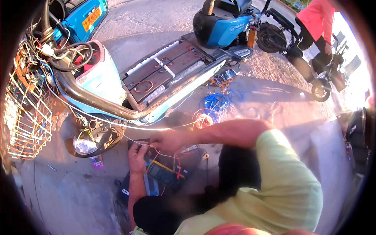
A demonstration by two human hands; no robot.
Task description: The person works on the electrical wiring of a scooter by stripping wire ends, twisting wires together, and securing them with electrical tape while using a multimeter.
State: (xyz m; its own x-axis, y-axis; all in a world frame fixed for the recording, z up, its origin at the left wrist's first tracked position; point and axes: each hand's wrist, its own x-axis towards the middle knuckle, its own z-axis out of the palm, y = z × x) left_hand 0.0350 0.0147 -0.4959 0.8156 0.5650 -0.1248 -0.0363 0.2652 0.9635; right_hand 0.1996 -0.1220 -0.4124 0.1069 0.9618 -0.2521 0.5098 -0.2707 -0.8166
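Note:
My left hand point(137, 157) and my right hand point(169, 140) meet close together, fingers pinched on a thin wire point(134, 140). The wire runs up and left toward the opened electric scooter point(98, 102). Reddish leads point(166, 155) hang just below my fingers. Under my hands a yellow-edged multimeter point(161, 173) lies tilted, with a red probe or clip point(179, 172) at its side. A light-blue box-like thing point(151, 185) is partly hidden beside my left forearm. Which strand each fingertip grips is too small to make out.
Rows of dark batteries point(164, 70) sit in the scooter's floor. At left are a wire basket point(29, 125) and tangled wiring. Blue wire point(214, 102) and pinkish wire point(203, 120) lie coiled on the ground. A person in red point(318, 19) stands by another scooter point(270, 38).

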